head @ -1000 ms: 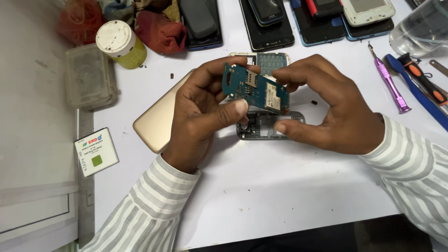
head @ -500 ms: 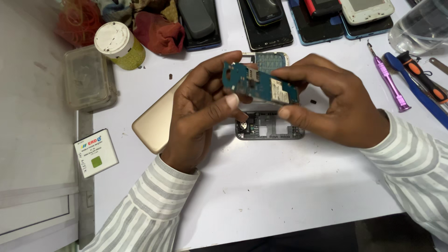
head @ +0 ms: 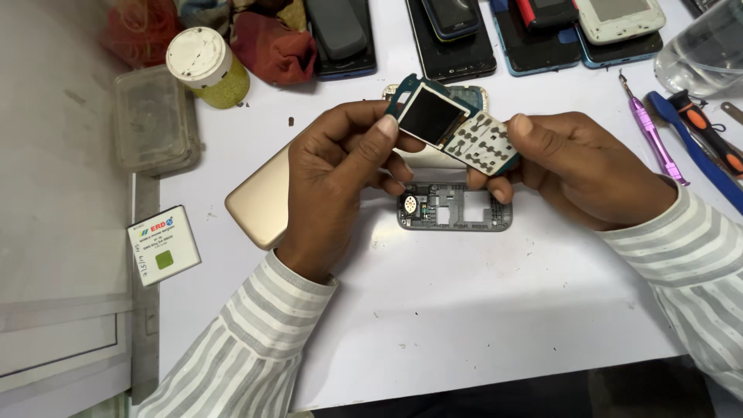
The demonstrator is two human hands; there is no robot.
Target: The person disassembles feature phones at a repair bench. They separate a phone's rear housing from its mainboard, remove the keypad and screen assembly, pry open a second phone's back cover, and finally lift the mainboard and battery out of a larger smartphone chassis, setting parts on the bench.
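above the white table point(head: 480, 310), both hands hold one phone circuit board point(head: 457, 128) clear of the surface. the left hand point(head: 340, 174) is closed on the board's left end, thumb on the edge beside the small dark display, fingers curled behind. the right hand point(head: 588, 166) is closed on the right end, thumb on the edge of the white keypad membrane, fingers underneath. the board is tilted, left end higher, with display and keypad side facing up toward the camera.

directly below the board, a grey phone frame point(head: 455, 212) lies flat on the table, apart from both hands, with open cut-outs and a small round part at its left end. a gold phone back cover point(head: 259, 209) lies to the left of the frame, partly hidden by the left hand.

at the left table edge lies a white battery point(head: 163, 244) with a green square. further back stand a clear plastic box point(head: 152, 120) and a yellow jar point(head: 207, 68) with a white lid. a row of phones point(head: 453, 39) lies along the far edge. at the right lie a purple screwdriver point(head: 654, 131), a blue pry tool point(head: 696, 151) and an orange-handled tool point(head: 708, 131).
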